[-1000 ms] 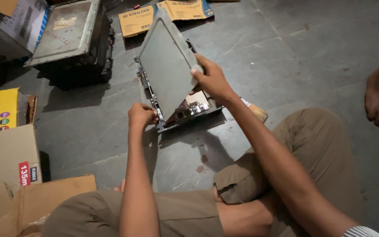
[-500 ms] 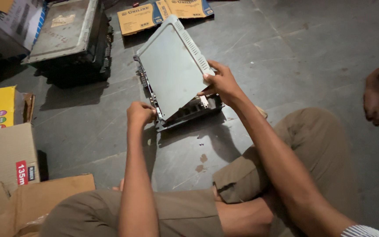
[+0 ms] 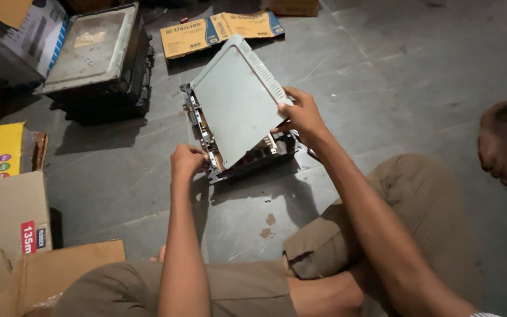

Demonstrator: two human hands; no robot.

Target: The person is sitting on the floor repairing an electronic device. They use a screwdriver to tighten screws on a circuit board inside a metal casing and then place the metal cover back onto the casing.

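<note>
I see bare floor (image 3: 382,76) open to the right of the metal chassis (image 3: 236,126), so my right hand (image 3: 300,114) has room there. Left of it, a grey strip stays free before the dark metal box (image 3: 95,58) and the cardboard cartons (image 3: 7,217). Flattened boxes (image 3: 221,29) close the far side; my knees (image 3: 418,205) hem the near side
</note>
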